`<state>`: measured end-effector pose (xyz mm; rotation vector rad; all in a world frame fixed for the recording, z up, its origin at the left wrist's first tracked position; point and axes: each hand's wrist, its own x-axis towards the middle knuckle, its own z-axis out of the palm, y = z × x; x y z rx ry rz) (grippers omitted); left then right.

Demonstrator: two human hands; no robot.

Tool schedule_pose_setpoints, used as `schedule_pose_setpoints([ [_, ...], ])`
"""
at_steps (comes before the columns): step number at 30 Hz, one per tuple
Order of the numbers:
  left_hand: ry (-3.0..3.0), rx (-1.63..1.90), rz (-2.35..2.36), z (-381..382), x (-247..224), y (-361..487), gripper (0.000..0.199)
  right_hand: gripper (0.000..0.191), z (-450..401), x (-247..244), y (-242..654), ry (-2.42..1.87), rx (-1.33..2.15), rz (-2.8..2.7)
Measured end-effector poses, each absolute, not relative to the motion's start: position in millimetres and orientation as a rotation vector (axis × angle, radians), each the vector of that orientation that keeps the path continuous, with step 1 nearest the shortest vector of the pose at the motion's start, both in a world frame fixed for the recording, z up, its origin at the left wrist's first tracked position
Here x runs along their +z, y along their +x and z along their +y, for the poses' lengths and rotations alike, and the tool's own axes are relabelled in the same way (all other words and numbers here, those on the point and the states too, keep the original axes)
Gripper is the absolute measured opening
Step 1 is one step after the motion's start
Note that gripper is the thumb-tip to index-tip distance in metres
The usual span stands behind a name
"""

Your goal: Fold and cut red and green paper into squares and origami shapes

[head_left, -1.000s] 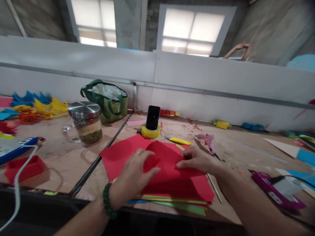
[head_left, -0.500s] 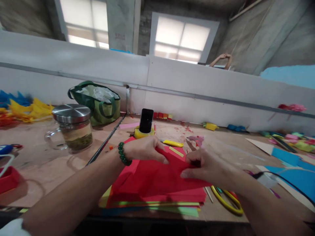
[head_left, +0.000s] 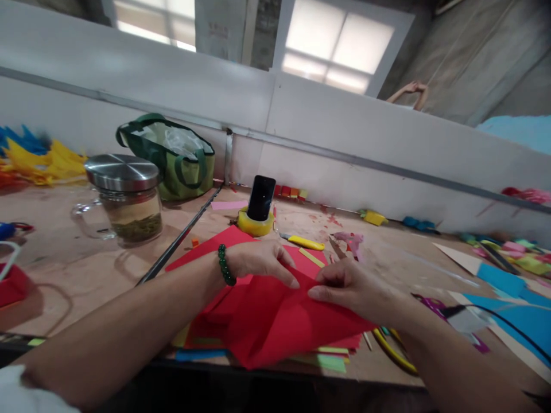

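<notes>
- So your red sheet (head_left: pixel 279 332) is up in front of you, lifted over the near part of the paper stack (head_left: pixel 204 341), with red, orange, green and blue layers peeking out.
- It's plain red, bent and creased, shadowed in the folds, a bit blurry at the near edge.
- One corner points down toward you, slightly left, and another side runs off right under your right wrist. Bent like that, I can't call its long axis.
- Your left hand (head_left: pixel 262 264) is pinched narrow on the sheet's upper edge, thumb out front.
- Your right hand (head_left: pixel 350 287) has a tight pinch on it too, fingers curled, just beside the left.
- Past the stack: yellow cutter (head_left: pixel 305 243), then a phone (head_left: pixel 261 198) propped up in a yellow tape roll (head_left: pixel 255 225).
- Your glass mug (head_left: pixel 133 209) on the left has its metal lid on, liquid and green leaves inside.
- Behind it, the green bag (head_left: pixel 189 178) is open, whitish see-through plastic inside.
- Red box (head_left: pixel 12 287) at far left, can't see what's in it.
</notes>
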<state>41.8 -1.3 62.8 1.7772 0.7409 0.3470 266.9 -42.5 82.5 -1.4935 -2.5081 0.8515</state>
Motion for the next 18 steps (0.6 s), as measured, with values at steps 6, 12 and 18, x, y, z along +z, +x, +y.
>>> schedule_pose_setpoints([
  [6, 1.662, 0.307, 0.724, -1.5, 60.4, 44.3, 0.014, 0.043, -42.9, 82.4, 265.5, -1.527, 0.903, -2.497],
  [12, 1.679, 0.313, 0.703, 0.8, 54.1, 45.2, 0.018, 0.042, -46.5, 83.7, 260.6, -1.535, 0.921, -2.487],
  [18, 1.713, 0.323, 0.698, 2.3, 50.9, 44.6, 0.02, 0.042, -46.7, 83.6, 259.4, -1.493, 0.993, -2.455],
])
